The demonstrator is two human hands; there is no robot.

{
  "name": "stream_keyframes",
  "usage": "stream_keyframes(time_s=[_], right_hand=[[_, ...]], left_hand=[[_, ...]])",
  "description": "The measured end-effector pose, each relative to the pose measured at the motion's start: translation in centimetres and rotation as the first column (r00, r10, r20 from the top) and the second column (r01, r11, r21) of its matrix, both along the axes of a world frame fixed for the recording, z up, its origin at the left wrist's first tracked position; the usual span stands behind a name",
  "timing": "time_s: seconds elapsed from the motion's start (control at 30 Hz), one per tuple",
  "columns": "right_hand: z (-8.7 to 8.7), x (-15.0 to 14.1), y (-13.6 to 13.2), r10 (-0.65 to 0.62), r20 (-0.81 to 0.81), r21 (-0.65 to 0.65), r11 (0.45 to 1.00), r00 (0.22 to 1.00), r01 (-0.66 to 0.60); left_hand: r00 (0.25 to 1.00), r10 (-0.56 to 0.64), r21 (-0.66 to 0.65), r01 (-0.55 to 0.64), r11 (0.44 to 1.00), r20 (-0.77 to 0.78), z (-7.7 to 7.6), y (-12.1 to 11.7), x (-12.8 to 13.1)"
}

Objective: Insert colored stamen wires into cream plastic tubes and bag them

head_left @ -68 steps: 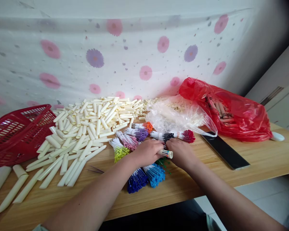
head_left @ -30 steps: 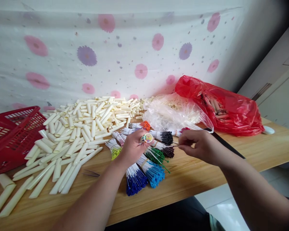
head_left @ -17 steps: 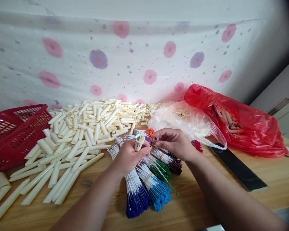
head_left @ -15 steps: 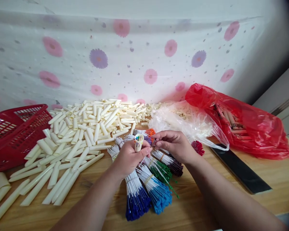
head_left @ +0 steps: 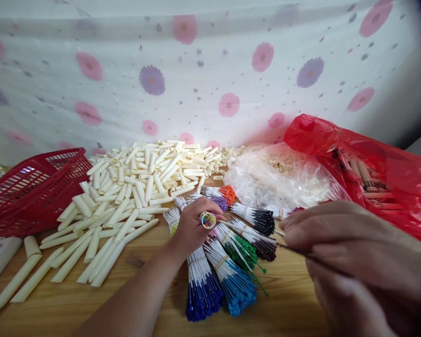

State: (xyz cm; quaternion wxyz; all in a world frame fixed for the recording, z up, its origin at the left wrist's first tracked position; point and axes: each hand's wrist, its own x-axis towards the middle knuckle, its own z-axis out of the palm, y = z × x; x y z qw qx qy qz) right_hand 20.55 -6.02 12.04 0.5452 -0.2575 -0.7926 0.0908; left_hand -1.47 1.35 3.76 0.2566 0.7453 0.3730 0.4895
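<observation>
A flowered sheet [head_left: 182, 70] hangs behind the wood table [head_left: 284, 304]. At left: basket [head_left: 38, 192]. Beside it: the tube pile [head_left: 140, 182]. At right: clear bag [head_left: 263, 180], then red bag [head_left: 337, 135]. Refill bundles crowd the work area below and between my hands, including blue [head_left: 203, 290], light blue [head_left: 233, 281], green [head_left: 240, 250] and black [head_left: 256, 217].

My left hand [head_left: 187, 227] is closed around the pen [head_left: 208, 220], above the bundles, open end toward me. My right hand [head_left: 358, 262] pinches a thin rod [head_left: 266, 239], pale with a dark end, aimed at my left hand.

Compared with 0.5 s ago, my right hand has drawn away from the pen and toward the camera; it now covers where the black slab showed.

My right fingers are blurred. I cannot tell where the rod's far end rests. Basket and red bag are cut off by the frame.
</observation>
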Motion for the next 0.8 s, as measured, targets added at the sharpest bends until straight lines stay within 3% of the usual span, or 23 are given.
stream_keyframes(time_s=[0.1, 0.33, 0.47, 0.63, 0.8], right_hand=[[0.2, -1.2, -0.5, -0.082, 0.065, 0.04, 0.996, 0.995, 0.08], [-1.0, -2.7, 1.2, -0.056, 0.22, 0.143, 0.989, 0.974, 0.025], [-1.7, -3.3, 2.0, -0.001, 0.185, 0.158, 0.987, 0.983, -0.029], [-2.1, -3.8, 2.4, -0.001, 0.082, 0.042, 0.999, 0.997, -0.002], [-4.0, -4.2, 3.4, -0.052, 0.079, 0.084, 0.995, 0.996, 0.045]], left_hand=[[0.999, -0.024, 0.025, 0.025, 0.999, -0.034, -0.1, -0.1, 0.2], [0.994, -0.069, -0.008, 0.069, 0.998, -0.08, -0.4, -0.5, 0.3], [0.994, -0.055, 0.001, 0.055, 0.998, -0.099, -0.3, -0.5, 0.3], [0.988, -0.017, 0.08, 0.029, 0.996, -0.154, -0.5, -0.2, 0.3], [0.974, 0.059, 0.187, -0.017, 0.982, -0.221, -0.6, -0.1, 0.2]])
